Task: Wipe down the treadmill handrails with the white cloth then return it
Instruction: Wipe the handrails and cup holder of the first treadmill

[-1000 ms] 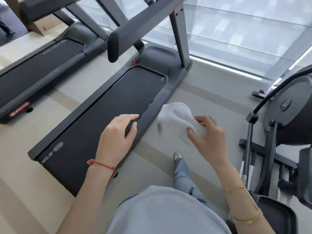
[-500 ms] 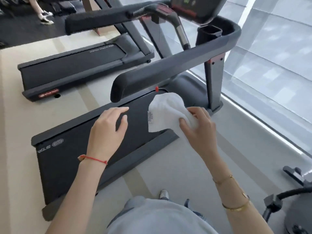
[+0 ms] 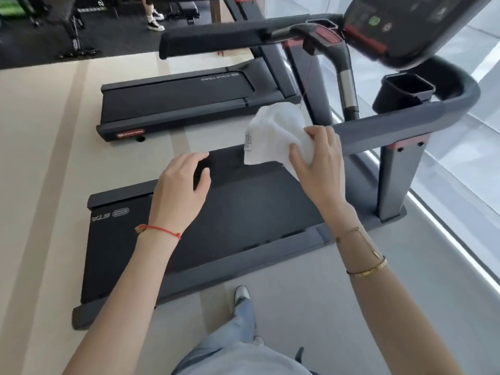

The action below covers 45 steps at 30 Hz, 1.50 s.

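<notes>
Right hand (image 3: pixel 318 161) has lifted the gripped white cloth (image 3: pixel 273 132) to the handrail (image 3: pixel 378 128); left hand (image 3: pixel 180 185) stays loosely open.

Over the last second the view has tilted upward: the treadmill console (image 3: pixel 405 25) and cup holder (image 3: pixel 405 90) have entered the upper right of the frame, and the exercise machine once at the right edge has gone. The right hand (image 3: pixel 319 161) has carried the white cloth (image 3: pixel 273 133) up to the near end of the grey handrail (image 3: pixel 392 123) at centre right. The left hand (image 3: pixel 178 190) has risen with it toward the frame's middle.
</notes>
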Motion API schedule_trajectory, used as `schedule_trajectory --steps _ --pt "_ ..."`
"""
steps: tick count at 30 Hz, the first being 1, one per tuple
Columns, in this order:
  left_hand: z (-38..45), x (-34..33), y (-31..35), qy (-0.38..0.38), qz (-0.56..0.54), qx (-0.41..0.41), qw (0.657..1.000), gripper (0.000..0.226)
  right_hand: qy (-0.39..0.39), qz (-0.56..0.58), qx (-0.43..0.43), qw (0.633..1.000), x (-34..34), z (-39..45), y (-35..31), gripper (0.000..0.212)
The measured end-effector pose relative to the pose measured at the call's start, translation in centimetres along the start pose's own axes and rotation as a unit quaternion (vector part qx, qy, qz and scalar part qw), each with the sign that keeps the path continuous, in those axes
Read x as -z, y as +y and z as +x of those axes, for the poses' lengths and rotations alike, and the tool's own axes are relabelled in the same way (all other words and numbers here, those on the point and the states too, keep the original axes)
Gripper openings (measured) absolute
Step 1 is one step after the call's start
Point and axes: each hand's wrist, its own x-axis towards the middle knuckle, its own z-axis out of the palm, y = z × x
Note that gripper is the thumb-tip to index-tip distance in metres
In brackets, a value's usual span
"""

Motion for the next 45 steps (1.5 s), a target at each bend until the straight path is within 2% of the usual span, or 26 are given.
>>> schedule_trajectory --steps 2,4,6,8,11,14,16,20,23,26,30,33,39,45 --pt "1.3 -1.0 -0.2 -0.003 0.000 0.009 1.000 0.032 -0.028 -0.032 0.021 0.999 -1.4 1.3 0.8 0.038" --pt "2.3 -2.1 -0.6 -0.009 -0.001 0.018 1.000 0.033 -0.089 -0.103 0.030 0.990 -2.5 2.2 1.4 0.053" --pt "3.1 -3.2 -0.9 -0.013 -0.004 0.026 1.000 0.034 -0.139 -0.208 0.053 0.967 -3.2 2.7 1.9 0.067" --pt "3.7 -4.1 -0.9 -0.015 -0.012 0.033 0.999 0.035 -0.158 -0.274 0.128 0.940 -3.4 3.6 1.9 0.068" --pt "4.1 -4.9 -1.0 -0.013 -0.032 0.048 0.998 0.034 -0.242 -0.267 0.253 0.898 -4.1 4.9 1.0 0.063" --pt "4.3 -5.4 -1.0 -0.013 -0.038 0.060 0.997 0.035 -0.303 -0.239 0.267 0.883 -5.8 5.9 0.2 0.060" --pt "4.4 -5.5 -1.0 -0.010 -0.044 0.067 0.997 0.037 -0.289 -0.221 0.263 0.893 -6.5 5.8 0.2 0.059" --pt "4.4 -5.7 -0.7 0.000 -0.055 0.077 0.996 0.034 -0.200 -0.142 0.264 0.933 -6.1 5.9 3.3 0.044" --pt "4.3 -6.0 -0.5 0.006 -0.054 0.089 0.995 0.034 -0.162 -0.147 0.222 0.950 -4.7 7.3 6.8 0.040" --pt "4.4 -6.2 -0.3 0.014 -0.047 0.092 0.995 0.034 -0.148 -0.179 0.190 0.954 -4.5 8.0 7.0 0.041" --pt "4.3 -6.4 -0.1 0.016 -0.044 0.097 0.994 0.034 -0.216 -0.170 0.268 0.923 -6.6 6.7 3.1 0.045" --pt "4.0 -6.5 0.1 0.028 -0.028 0.114 0.993 0.034 -0.269 -0.160 0.317 0.895 -6.7 6.8 3.2 0.051" --pt "2.8 -6.8 1.1 0.071 -0.010 0.175 0.982 0.039 -0.297 -0.138 0.296 0.897 -6.1 10.0 4.9 0.055" --pt "1.0 -6.4 0.2 0.109 -0.033 0.206 0.972 0.038 -0.329 -0.115 0.353 0.869 -10.7 8.4 -1.0 0.049"
